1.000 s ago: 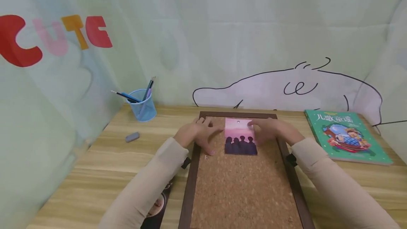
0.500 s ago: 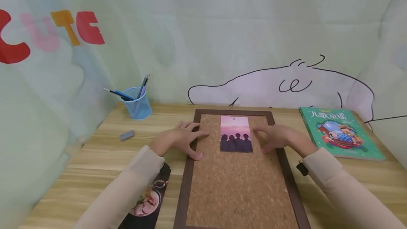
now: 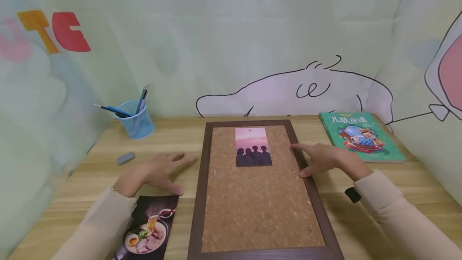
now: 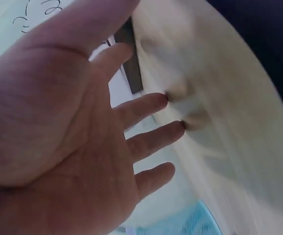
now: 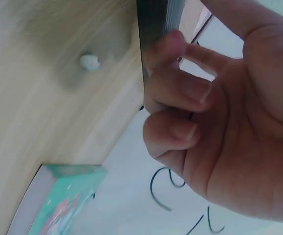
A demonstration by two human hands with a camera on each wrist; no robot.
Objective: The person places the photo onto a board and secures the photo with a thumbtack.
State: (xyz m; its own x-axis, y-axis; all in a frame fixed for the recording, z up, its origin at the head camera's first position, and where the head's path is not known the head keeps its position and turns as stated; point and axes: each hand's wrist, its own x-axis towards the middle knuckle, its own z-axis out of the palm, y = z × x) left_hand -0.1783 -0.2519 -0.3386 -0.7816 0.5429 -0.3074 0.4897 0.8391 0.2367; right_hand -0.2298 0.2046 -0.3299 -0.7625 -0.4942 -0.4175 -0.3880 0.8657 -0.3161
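Note:
A cork board (image 3: pixel 260 208) in a dark brown frame lies on the table in the head view. Near its top is a pink photo (image 3: pixel 252 146) of dark silhouettes, with a small pin at its upper edge. My right hand (image 3: pixel 323 159) is at the frame's right side, index finger and thumb extended at the edge; the right wrist view shows its other fingers loosely bent, holding nothing. To the left of the board, my left hand (image 3: pixel 155 173) hovers low over the wood with fingers spread and nothing in it. Just below it lies a ramen picture (image 3: pixel 153 222), partly covered by the sleeve.
A blue pencil cup (image 3: pixel 136 121) stands at the back left, with a grey eraser (image 3: pixel 125 158) in front. At the back right lies a green book (image 3: pixel 362 137). A small white object (image 5: pixel 90 62) rests on the table near my right hand.
Both hands have drawn away from the pink photo: the left off the board to the left, the right out to the frame's edge. The head view has turned rightward, and the ramen picture shows more.

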